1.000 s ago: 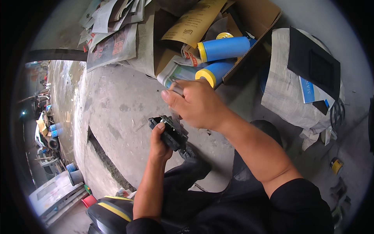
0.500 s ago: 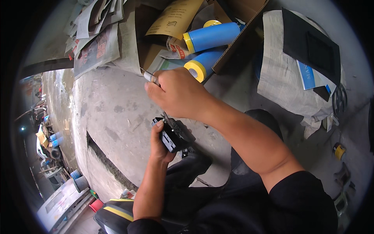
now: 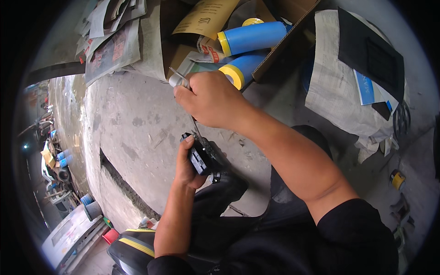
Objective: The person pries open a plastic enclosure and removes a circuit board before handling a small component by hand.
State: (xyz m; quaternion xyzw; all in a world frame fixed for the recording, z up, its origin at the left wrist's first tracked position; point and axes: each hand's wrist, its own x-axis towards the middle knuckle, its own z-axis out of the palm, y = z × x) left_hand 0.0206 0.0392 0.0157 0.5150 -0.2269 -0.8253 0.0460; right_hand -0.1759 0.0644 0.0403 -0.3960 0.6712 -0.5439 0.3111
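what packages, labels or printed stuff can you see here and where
Cardboard box: top centre, brown, open.
Blue cylinders: in the box, yellow-capped, lying sideways.
Tan printed sheet: over the box.
Newspapers: top left, grey, piled.
Blue-and-white label: right, on crumpled newspaper.

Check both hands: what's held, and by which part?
Left hand grips a small black device around its body from the side. Right hand is closed around the handle of a thin screwdriver-like tool, whose shaft points down onto the device.
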